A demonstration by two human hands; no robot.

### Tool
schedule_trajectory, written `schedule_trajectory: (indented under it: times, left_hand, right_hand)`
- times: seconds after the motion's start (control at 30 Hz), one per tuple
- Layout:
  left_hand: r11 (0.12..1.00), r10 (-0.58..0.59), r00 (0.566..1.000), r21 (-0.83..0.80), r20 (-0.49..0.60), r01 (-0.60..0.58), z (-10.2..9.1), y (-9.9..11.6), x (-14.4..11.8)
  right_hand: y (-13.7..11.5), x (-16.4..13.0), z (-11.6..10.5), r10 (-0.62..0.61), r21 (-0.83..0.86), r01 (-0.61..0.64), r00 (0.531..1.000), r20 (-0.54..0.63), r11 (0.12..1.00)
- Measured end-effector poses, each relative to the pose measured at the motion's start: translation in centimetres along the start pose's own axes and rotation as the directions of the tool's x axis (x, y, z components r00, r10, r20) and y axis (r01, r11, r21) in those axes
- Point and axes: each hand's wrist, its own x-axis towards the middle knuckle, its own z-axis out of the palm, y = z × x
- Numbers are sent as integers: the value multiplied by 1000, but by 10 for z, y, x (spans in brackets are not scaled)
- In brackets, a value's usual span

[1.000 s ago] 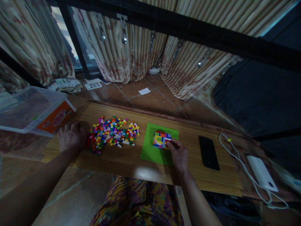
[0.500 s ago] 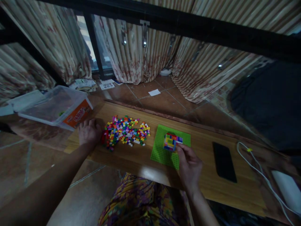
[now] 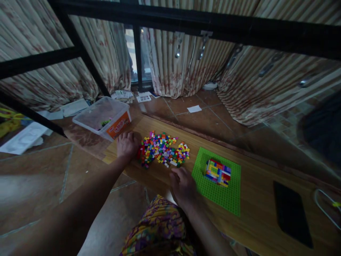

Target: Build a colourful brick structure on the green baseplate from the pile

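Bright, mixed-colour bricks (image 3: 163, 153) heaped mid-frame; left hand (image 3: 127, 145) lies flat beside them, fingers released; right hand (image 3: 183, 185) knuckles-up, empty, loosely curled.

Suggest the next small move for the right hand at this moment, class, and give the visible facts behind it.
Probably the right hand should reach forward and pinch one loose brick. It lies empty on the wooden board, just short of the brick pile, while the left hand rests at the pile's left edge. The small brick build sits untouched on the green baseplate.
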Motion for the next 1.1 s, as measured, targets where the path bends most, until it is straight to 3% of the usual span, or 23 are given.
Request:
schedule_trajectory:
  times: [0.33, 0.5, 0.73, 0.93, 1.1]
  left_hand:
    - [1000, -8, 1000, 7, 11, 8, -3, 1, -2]
    - [1000, -3, 1000, 19, 19, 2, -3, 0, 0]
    - [999, 28, 999, 21, 28, -28, -5, 0, 3]
    - [997, 34, 999, 63, 41, -37, -5, 0, 4]
    - [996, 0, 998, 86, 59, -5, -5, 1, 5]
  right_hand:
    - [1, 21, 24, -71, -227, 74, 997, 23, 971]
    - [-7, 15, 17, -34, -113, 36, 999, 21, 993]
    - [-8, -19, -36, 215, 196, -209, 977, -6, 958]
    - [41, -52, -100, 375, 182, -338, 895, -240, 923]
    - [77, -48, -132, 418, 154, -388, 840, -347, 909]
